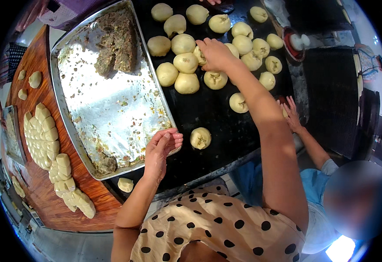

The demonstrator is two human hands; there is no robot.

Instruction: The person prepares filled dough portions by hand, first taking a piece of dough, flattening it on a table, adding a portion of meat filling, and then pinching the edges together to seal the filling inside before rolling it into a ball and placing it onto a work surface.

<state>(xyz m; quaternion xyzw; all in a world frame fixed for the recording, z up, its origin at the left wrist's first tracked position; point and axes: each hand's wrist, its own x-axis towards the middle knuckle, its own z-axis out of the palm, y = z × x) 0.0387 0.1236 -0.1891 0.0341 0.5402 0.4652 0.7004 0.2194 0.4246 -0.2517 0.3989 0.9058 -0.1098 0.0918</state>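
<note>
My right arm reaches across the black work surface point(226, 131), and my right hand point(215, 54) has its fingers round a pale dough ball point(198, 56) in the cluster. Beside it are a smooth dough ball point(185, 63) and one with a pinched, creased top point(215, 80). My left hand point(158, 150) is palm up with fingers loosely stretched and nothing in it, by the right edge of a large metal tray point(108, 109). A single pinched dough ball point(200, 138) sits to its right. In the tray lies a block of brown minced filling point(120, 41).
Cut dough pieces point(42, 137) lie on the wooden table point(86, 174) at left. A small dough piece point(125, 184) is near the tray's lower corner. A co-worker's hand point(291, 115) is at the right edge, and another person's fingers show at the top.
</note>
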